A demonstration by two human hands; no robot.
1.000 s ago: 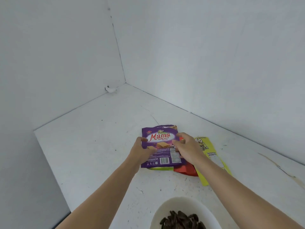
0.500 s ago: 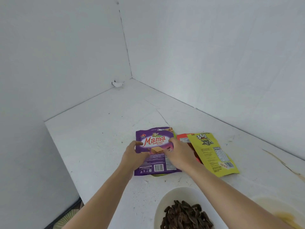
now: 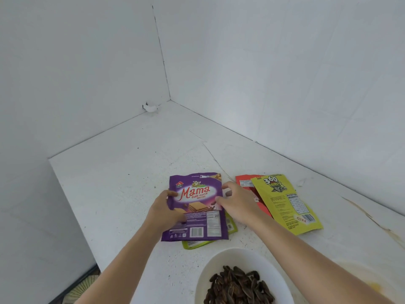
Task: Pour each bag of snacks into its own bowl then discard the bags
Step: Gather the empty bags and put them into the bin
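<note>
A purple Mama wafer bag (image 3: 197, 194) lies flat on the white counter on top of a green bag (image 3: 192, 243). My left hand (image 3: 164, 212) grips its left edge, thumb on top. My right hand (image 3: 237, 204) pinches its right edge. To the right lie a red bag (image 3: 245, 183) and, over it, a yellow 360 seed bag (image 3: 287, 205). A white bowl (image 3: 221, 260) holding dark sunflower seeds stands at the near edge, below my arms.
Two white walls meet in a corner behind the counter (image 3: 131, 172). The counter's left edge drops to a floor with a patterned mat (image 3: 81, 290). A second pale bowl (image 3: 363, 279) with something yellow shows at the lower right.
The view has shifted, so the bags sit lower and nearer. Both hands stay on the purple bag's edges. The red and yellow bags have come into fuller sight.
</note>
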